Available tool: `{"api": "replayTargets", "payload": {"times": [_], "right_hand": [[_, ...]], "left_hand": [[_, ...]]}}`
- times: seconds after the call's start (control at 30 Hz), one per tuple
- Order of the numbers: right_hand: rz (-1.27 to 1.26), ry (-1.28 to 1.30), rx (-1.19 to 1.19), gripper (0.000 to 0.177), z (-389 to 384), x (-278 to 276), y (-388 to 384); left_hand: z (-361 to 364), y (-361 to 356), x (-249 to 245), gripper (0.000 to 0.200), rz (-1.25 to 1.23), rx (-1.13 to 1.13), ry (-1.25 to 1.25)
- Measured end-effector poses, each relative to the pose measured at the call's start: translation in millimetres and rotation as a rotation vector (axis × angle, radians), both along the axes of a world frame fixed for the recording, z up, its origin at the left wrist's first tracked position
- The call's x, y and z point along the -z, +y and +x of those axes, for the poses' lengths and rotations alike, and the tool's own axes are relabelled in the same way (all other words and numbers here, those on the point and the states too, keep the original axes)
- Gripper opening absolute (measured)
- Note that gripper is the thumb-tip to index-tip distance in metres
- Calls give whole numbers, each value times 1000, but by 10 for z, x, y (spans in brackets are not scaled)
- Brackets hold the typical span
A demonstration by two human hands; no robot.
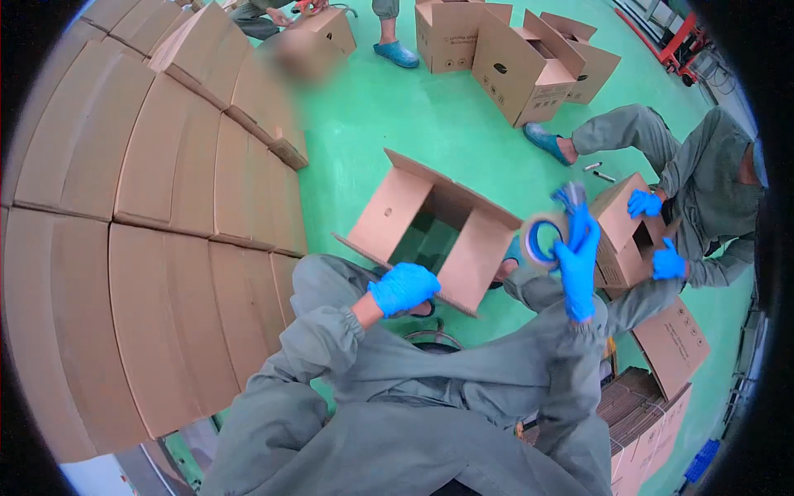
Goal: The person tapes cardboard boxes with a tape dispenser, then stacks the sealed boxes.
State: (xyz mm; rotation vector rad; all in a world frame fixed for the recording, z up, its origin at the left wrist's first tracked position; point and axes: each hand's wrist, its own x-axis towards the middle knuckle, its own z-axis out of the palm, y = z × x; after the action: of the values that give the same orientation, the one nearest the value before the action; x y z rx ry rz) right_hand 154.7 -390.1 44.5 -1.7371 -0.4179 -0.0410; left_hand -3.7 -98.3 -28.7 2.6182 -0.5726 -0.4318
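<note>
An open cardboard box (pixel 473 263) stands in front of my knees with its flaps spread out and its opening facing up toward me. My left hand (pixel 405 289), in a blue glove, is closed on the near edge of this box, by the near flap. Right of the box, my gloved right hand (pixel 578 260) is raised, its fingers wrapped around a tape dispenser. The tape roll (pixel 542 240) faces the box, and the dispenser's grey head (pixel 569 195) points away from me, slightly blurred. The dispenser's handle is mostly hidden in my palm.
Stacked closed cartons (pixel 165 306) form a wall on the left. At right, a co-worker's gloved hands (pixel 668 260) are on another carton (pixel 620 227). Open boxes (pixel 525 74) stand at the back. Markers (pixel 604 176) lie on the green floor. Flattened cardboard (pixel 637 405) is stacked at lower right.
</note>
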Motion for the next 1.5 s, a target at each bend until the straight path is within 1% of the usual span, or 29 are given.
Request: {"api": "replayTargets", "payload": {"times": [0.03,0.1,0.17,0.2,0.27,0.3,0.33,0.37,0.4,0.43,0.47,0.53,0.57,0.63,0.67,0.73,0.8,0.87,0.97,1.03,1.07,1.13,1.2,1.23,1.3,1.33,1.37,1.43,1.5], "right_hand": [[-68,-57,98,80,57,-19,117],[-123,-101,133,76,170,-262,468],[-178,-141,172,73,354,-332,726],[-246,-221,214,72,452,-282,824],[-315,-298,246,71,466,-149,949],[-489,-144,137,71,449,-79,1015],[-661,11,26,71,434,19,1080],[-641,-147,-50,71,337,348,1112],[-644,-195,-77,72,138,594,1096],[-646,-244,-104,73,-61,837,1082],[-665,-182,-78,74,-251,944,1089],[-647,-140,-82,76,-304,1144,1029],[-627,-112,-99,78,-327,1230,1002],[-620,-44,-110,75,-313,1164,1013],[-602,-19,-121,73,-244,1139,1033],[-640,-33,-145,74,-183,1196,989],[-629,-89,-175,74,-182,1187,979],[-656,-117,-180,73,-108,1085,986],[-595,-124,-192,78,-226,1005,919],[-613,17,-265,76,-340,897,961],[-611,15,-269,76,-361,1001,1007],[-722,-39,-268,74,-472,1192,1060],[-783,-42,-279,76,-413,1189,1074],[-767,-36,-286,77,-481,1193,1044],[-741,-70,-285,78,-383,1179,1087],[-732,-57,-282,78,-401,1155,1101],[-724,-41,-281,79,-433,1141,1117],[-751,-26,-287,80,-472,1118,1135],[-779,-39,-297,81,-405,1064,1163]], "left_hand": [[-73,-97,-64,24,33,18,59],[-125,-146,-220,28,67,31,116],[-55,-38,-369,43,-339,-212,-172],[105,57,-330,57,-227,-249,-266],[399,245,-237,62,22,-516,49],[514,376,-19,62,23,-522,52],[630,513,312,63,70,-471,288],[709,579,490,64,114,-410,524],[719,580,417,64,107,-405,528],[664,579,230,60,57,-447,408],[595,593,16,57,12,-485,291],[363,587,-459,44,184,-532,68],[244,587,-365,44,182,-524,88],[-10,543,-124,49,154,-569,-448],[56,520,18,49,145,-567,-429],[481,414,311,55,63,-551,-518],[1008,329,707,57,214,-626,-502],[1199,319,1048,59,242,-627,-440],[1310,322,1182,62,280,-601,-389],[1324,348,1234,63,280,-599,-394],[1344,354,1247,63,256,-608,-381],[1272,333,1273,64,228,-618,-364],[1350,358,1198,64,245,-632,-470],[1282,339,1133,64,238,-633,-463],[1407,454,875,56,-378,-932,-149],[1430,488,714,56,-378,-936,-151],[1455,513,546,54,-466,-880,44],[1443,462,316,55,-558,-828,239],[1495,348,150,65,-372,-769,304]]}}
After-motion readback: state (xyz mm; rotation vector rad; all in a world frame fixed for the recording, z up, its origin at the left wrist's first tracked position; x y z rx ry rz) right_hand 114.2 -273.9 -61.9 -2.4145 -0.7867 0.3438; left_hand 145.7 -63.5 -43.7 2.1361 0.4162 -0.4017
